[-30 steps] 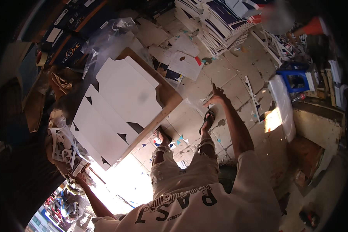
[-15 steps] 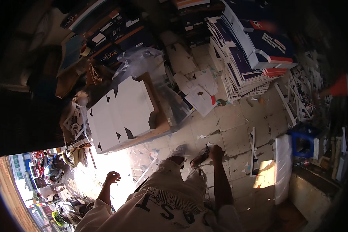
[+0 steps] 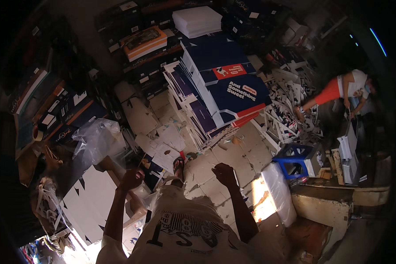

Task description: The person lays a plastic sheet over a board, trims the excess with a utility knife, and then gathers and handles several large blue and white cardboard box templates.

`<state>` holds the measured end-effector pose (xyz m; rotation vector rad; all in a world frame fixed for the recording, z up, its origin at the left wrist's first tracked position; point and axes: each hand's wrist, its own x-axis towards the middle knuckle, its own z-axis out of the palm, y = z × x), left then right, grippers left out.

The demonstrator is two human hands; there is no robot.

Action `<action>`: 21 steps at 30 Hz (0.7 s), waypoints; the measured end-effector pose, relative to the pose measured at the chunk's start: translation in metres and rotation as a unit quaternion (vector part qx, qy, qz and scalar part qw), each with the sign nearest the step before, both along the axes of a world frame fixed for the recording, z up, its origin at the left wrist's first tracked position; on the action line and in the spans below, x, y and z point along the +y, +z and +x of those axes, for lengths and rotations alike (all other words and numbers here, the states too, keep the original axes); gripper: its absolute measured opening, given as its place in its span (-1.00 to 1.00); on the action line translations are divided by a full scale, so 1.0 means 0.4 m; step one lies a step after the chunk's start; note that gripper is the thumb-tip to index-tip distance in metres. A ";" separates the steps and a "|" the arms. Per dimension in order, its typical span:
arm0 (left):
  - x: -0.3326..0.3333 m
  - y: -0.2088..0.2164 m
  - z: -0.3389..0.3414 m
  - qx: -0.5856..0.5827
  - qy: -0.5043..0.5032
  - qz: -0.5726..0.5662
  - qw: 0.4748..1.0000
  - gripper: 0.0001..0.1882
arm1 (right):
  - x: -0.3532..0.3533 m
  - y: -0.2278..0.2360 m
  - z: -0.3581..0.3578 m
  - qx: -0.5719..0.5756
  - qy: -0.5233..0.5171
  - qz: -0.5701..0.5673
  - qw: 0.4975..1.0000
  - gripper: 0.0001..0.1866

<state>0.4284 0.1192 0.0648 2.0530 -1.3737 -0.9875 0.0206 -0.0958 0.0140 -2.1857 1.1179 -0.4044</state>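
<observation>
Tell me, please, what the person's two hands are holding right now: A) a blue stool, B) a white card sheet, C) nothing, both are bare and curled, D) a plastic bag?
C: the left hand and right hand are both raised over the floor with fingers curled and nothing in them; the blue stool stands apart to the right.

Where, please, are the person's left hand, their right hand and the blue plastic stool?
left hand (image 3: 132, 178), head view, on the back of the closed hand.
right hand (image 3: 224, 172), head view, on the knuckles.
blue plastic stool (image 3: 293, 152), head view, on its top frame.
</observation>
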 end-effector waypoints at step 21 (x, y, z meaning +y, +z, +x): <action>-1.109 0.097 -0.414 0.400 0.269 0.109 0.869 -0.59 | -0.663 0.193 0.104 -0.382 -0.548 0.422 0.612 -0.65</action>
